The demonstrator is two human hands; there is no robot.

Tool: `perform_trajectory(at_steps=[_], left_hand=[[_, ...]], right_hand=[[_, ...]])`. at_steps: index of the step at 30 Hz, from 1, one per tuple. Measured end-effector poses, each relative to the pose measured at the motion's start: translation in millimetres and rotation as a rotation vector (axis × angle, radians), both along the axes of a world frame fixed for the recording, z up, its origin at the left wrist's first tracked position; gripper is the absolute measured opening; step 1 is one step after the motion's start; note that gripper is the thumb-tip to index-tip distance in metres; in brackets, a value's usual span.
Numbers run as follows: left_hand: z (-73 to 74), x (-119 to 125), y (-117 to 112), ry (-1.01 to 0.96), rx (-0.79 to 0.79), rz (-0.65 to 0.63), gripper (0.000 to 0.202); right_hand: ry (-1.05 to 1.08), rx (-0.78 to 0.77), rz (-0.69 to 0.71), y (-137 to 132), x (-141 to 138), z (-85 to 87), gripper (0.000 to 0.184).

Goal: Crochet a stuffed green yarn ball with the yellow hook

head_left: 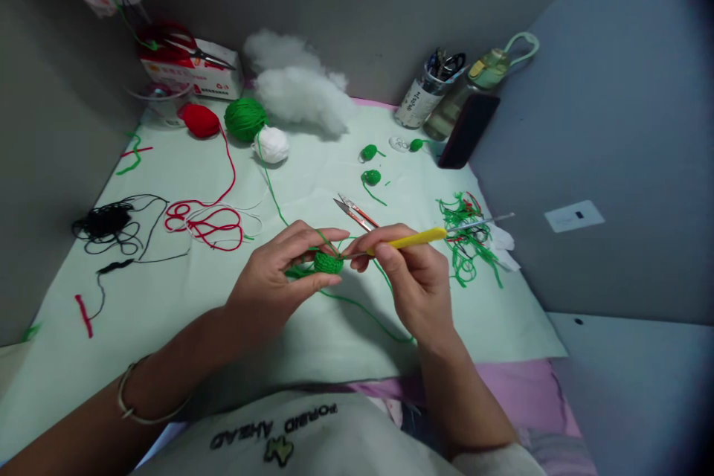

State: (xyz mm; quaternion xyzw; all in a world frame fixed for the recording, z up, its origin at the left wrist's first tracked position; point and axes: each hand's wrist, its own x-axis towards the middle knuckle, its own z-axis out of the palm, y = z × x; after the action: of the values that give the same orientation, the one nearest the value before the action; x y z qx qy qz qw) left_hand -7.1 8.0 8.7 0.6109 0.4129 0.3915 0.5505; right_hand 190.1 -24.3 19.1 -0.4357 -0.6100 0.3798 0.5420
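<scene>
Between the thumb and fingers of my left hand is a small green crocheted piece. Green yarn runs over the left fingers and back toward a green yarn ball. My right hand grips a crochet hook by its yellow handle, and the hook's tip meets the edge of the crocheted piece. A loose green strand curves below the hands. Just behind my right hand lie thread snips with their blades pointing away to the left.
White stuffing, a red yarn ball and a white yarn ball sit at the back. Black yarn lies left, yarn scraps right. A phone leans against a bottle beside a pen cup.
</scene>
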Motion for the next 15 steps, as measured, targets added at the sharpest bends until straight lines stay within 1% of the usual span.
perform_trajectory(at_steps=[3,6,8,10,12,15], left_hand=[[2.0,-1,2,0.036,0.052,-0.016,0.034],[2.5,1,3,0.067,0.083,-0.02,0.04],[1.1,4,3,0.066,0.076,0.007,0.04],[-1.0,8,1,0.01,0.013,0.053,0.041],[-2.4,10,-2,-0.082,-0.094,0.081,0.042],[-1.5,11,-10,-0.152,-0.206,0.08,0.04]], right_hand=[[-0.126,0.037,0.013,-2,2,3.2,0.017],[-0.185,0.071,0.037,-1,1,3.9,0.018],[-0.278,0.182,0.014,-1,-3,1.0,0.017],[-0.408,0.36,-0.035,-2,-8,-4.7,0.018],[-0.485,0.515,-0.097,-5,-12,-12.0,0.022],[-0.513,0.617,-0.191,-11,-12,-20.4,0.028]])
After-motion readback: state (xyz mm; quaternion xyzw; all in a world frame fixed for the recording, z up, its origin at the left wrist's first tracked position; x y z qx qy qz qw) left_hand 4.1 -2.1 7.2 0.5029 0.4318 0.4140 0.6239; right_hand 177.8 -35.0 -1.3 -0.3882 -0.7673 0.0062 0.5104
